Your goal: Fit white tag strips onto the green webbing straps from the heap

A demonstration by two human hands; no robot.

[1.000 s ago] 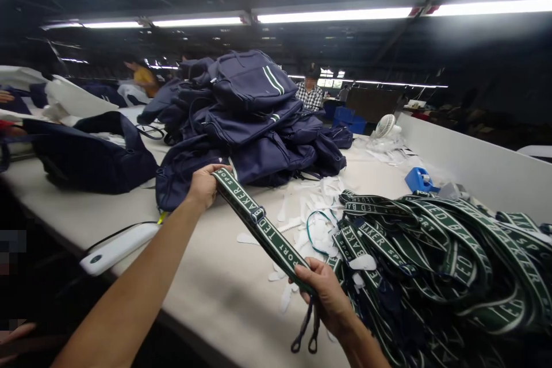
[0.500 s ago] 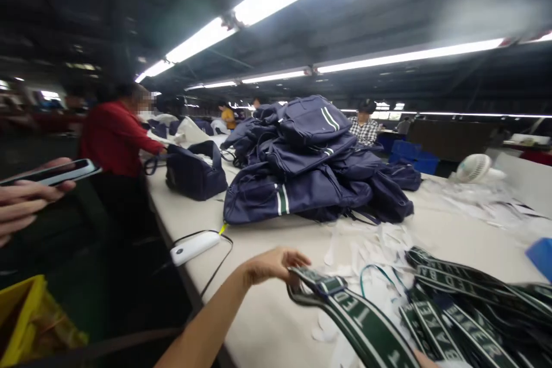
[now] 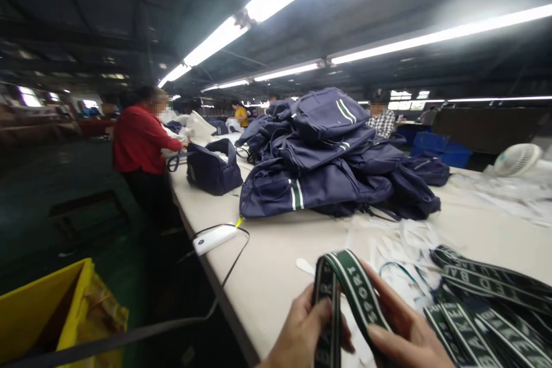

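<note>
A dark green webbing strap (image 3: 351, 279) with white edging and white letters is bent into a loop above the table's front edge. My left hand (image 3: 297, 328) is closed round the strap's near side, thumb in front. On the other side my right hand (image 3: 409, 333) grips the strap between thumb and fingers. The strap's lower ends run out of the picture. More lettered straps (image 3: 478, 299) lie in a heap just right of my right hand, beside crumpled white scraps (image 3: 401, 247).
Navy bags (image 3: 319, 178) are piled mid-table. A white device (image 3: 215, 238) with a black cord sits at the left edge. A yellow crate (image 3: 73, 310) stands below left. A person in red (image 3: 142, 138) handles a navy bag (image 3: 214, 167). A white fan (image 3: 517, 159) is at right.
The strap has come up and nearer, now looped between both hands. My right hand has come into fuller view. Another person's hand with a phone has left the left side. The view has shifted left.
</note>
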